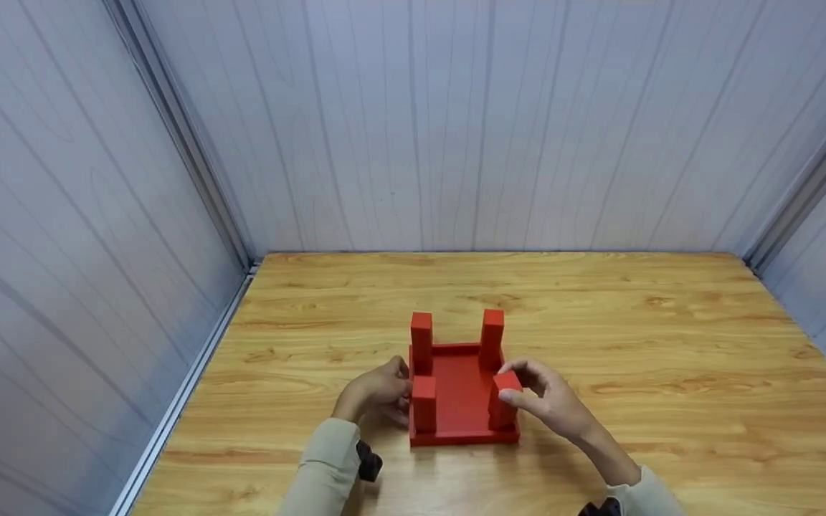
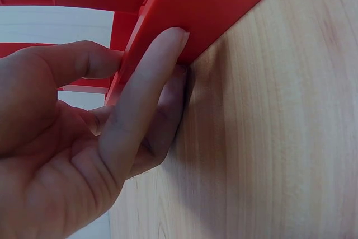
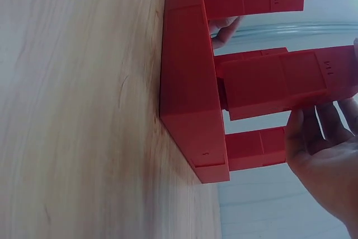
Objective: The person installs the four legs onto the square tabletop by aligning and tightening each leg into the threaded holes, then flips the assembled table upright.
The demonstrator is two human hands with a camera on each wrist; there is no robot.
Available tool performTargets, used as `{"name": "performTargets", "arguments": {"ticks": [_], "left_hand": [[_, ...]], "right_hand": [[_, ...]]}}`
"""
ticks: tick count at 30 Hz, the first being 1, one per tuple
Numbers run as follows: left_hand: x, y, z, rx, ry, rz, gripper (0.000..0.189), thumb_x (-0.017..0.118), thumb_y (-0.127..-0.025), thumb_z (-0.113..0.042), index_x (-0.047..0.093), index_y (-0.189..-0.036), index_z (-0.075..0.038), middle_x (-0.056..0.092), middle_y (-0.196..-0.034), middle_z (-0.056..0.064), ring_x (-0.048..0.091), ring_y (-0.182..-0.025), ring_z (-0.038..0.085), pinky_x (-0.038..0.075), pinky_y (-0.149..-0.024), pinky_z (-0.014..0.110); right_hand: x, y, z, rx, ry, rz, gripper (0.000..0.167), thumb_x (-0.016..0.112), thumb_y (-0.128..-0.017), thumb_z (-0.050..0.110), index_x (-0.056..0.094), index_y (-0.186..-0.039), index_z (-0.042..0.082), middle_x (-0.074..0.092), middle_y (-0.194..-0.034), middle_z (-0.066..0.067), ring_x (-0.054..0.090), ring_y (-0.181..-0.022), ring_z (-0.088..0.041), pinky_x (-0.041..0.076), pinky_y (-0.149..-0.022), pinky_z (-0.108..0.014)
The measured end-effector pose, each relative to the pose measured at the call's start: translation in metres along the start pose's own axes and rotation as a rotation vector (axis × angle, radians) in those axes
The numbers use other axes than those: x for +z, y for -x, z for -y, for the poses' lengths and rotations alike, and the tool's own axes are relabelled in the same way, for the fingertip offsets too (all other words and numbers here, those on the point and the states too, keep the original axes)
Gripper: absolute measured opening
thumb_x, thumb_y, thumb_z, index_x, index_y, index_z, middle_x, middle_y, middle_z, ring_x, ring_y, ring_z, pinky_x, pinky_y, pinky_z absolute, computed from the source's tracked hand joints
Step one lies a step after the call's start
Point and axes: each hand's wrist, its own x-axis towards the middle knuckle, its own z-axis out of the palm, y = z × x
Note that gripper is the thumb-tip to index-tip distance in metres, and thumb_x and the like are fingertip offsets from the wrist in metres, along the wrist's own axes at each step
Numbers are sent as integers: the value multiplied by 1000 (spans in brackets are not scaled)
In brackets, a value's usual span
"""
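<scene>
A red rectangular base (image 1: 460, 401) with a low rim lies on the wooden tabletop. Square red posts stand at its corners, like an upturned small table. My right hand (image 1: 551, 403) pinches the upper part of the near right post (image 1: 502, 416) between thumb and fingers. In the right wrist view this post (image 3: 274, 85) leans slightly against the others, its lower end at the base's corner; how far it is seated I cannot tell. My left hand (image 1: 383, 393) grips the base's left side, with fingers on the rim and outer wall (image 2: 207, 9) and others low by the tabletop.
The other posts are the near left one (image 1: 424, 405), the far left one (image 1: 421, 337) and the far right one (image 1: 492, 337). Pale panel walls (image 1: 413, 129) enclose the wooden tabletop (image 1: 642, 344) at the back and both sides.
</scene>
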Motion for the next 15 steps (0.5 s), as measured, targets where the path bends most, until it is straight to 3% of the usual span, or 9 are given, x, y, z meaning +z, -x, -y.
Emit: {"name": "performTargets", "arguments": {"ticks": [10,15], "left_hand": [[0,0,0,-7,8,14,17,42,-94,-2,36,-110,-3,45,-83,10,49,-66,20,60,-62,40],[0,0,0,-3,-3,9,17,41,-94,-1,37,-110,-3,45,-82,10,50,-65,20,60,-63,41]], "right_hand": [[4,-1,0,63,54,-57,26,69,-86,9,54,-107,4,57,-102,-12,55,-90,-14,48,-80,-26],[4,0,-1,51,70,-46,28,67,-88,11,56,-113,6,57,-111,-10,53,-96,-17,47,-81,-25]]}}
